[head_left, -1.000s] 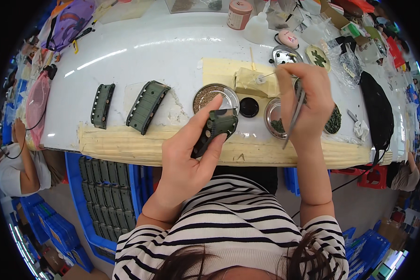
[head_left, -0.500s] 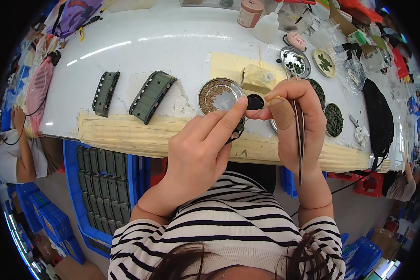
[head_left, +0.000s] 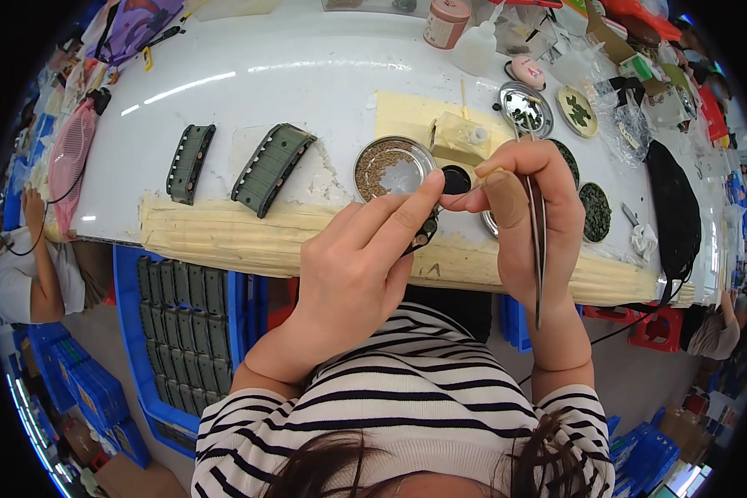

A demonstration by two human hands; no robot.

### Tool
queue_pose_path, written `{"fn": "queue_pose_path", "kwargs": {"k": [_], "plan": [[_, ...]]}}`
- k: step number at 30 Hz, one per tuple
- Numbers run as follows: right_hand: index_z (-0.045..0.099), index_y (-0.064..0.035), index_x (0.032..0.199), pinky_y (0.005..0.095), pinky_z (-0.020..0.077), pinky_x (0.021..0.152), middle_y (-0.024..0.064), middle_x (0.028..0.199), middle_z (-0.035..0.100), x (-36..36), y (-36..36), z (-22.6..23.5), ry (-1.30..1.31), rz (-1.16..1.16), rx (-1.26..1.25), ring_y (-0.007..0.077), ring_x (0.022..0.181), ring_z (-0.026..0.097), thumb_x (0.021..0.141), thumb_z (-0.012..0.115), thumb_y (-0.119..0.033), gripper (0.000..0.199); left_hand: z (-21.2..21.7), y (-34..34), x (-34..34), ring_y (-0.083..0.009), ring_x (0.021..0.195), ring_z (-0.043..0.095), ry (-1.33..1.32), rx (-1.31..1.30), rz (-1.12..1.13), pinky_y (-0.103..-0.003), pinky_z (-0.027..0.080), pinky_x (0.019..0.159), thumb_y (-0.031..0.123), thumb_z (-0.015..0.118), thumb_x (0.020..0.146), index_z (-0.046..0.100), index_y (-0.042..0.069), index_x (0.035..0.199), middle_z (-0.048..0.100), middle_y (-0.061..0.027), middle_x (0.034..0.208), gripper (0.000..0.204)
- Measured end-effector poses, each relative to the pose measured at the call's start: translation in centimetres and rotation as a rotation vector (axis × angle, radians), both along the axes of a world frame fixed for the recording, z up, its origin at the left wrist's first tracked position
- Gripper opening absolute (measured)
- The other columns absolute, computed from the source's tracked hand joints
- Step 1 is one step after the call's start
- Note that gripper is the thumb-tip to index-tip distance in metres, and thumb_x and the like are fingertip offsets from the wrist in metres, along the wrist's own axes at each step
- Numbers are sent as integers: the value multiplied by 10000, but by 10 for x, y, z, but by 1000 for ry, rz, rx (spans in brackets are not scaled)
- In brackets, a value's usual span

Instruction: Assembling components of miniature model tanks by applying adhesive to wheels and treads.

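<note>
My left hand (head_left: 349,261) is closed around a small dark part (head_left: 425,235), most of it hidden behind the fingers. The thumb and forefinger of my right hand (head_left: 548,212), one finger with a tan plaster, pinch a thin needle-like stick (head_left: 463,197) close to my left fingertips. Metal tweezers (head_left: 539,282) are also tucked in that hand, lying along the palm. Just beyond my hands is a round tin (head_left: 358,166) of brown grains, beside a black round cap (head_left: 455,180). Two dark green curved, ribbed pieces (head_left: 190,164) (head_left: 274,170) lie to the left.
A bottle in a cream holder (head_left: 459,139) stands behind my hands. At right are a metal dish (head_left: 548,116) with green bits, a bowl of dark green pieces (head_left: 594,213) and a black bag (head_left: 668,212). Below the table edge, a blue crate (head_left: 129,332) holds several green pieces.
My right hand and the tweezers have shifted very slightly to the right. My left hand keeps its place and its grip.
</note>
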State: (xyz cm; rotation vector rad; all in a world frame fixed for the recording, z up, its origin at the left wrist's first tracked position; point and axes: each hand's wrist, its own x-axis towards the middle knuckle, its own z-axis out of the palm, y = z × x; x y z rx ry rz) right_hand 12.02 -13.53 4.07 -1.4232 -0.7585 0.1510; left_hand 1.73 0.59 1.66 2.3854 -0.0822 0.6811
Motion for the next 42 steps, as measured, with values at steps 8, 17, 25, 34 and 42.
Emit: {"fn": "queue_pose_path", "kwargs": {"k": [8, 17, 25, 34, 42], "plan": [[601, -21, 831, 294, 447, 588, 67, 729, 562, 39, 2, 2, -585, -503, -206, 187, 653, 554, 784, 690, 1, 103, -6, 6, -4, -109, 984, 597, 63, -839, -221, -251, 472, 855, -1, 601, 886, 498, -30, 1296, 644, -115, 1126, 424], [621, -53, 861, 365, 442, 661, 75, 741, 581, 50, 3, -12, -859, -442, -554, 278, 786, 532, 756, 710, -62, 138, -8, 17, -9, -194, 941, 646, 115, -1311, -312, -311, 522, 852, 42, 576, 914, 486, -55, 1255, 633, -182, 1099, 366], [651, -20, 990, 359, 473, 793, 121, 878, 650, 37, -13, 1, -829, -449, -424, 314, 932, 604, 739, 771, -217, 341, 10, 94, -37, -172, 775, 644, -171, -1185, 58, -279, 542, 700, 50, 605, 861, 394, -33, 1352, 621, -156, 1019, 541], [647, 13, 994, 406, 456, 864, 128, 937, 661, -5, -21, 12, -606, -330, -401, 356, 1017, 601, 876, 435, -648, 703, -7, 150, -3, -197, 1006, 566, 169, -24, 499, -330, 454, 885, 157, 754, 764, 539, -20, 1234, 607, -139, 1088, 546], [579, 34, 1086, 334, 398, 863, 91, 828, 608, -7, -41, 8, -271, -478, -374, 174, 826, 560, 787, 157, -847, 1021, -19, 146, -5, -257, 924, 650, 109, -133, 467, -337, 489, 855, 251, 758, 778, 581, -40, 1189, 679, -172, 975, 534]]}}
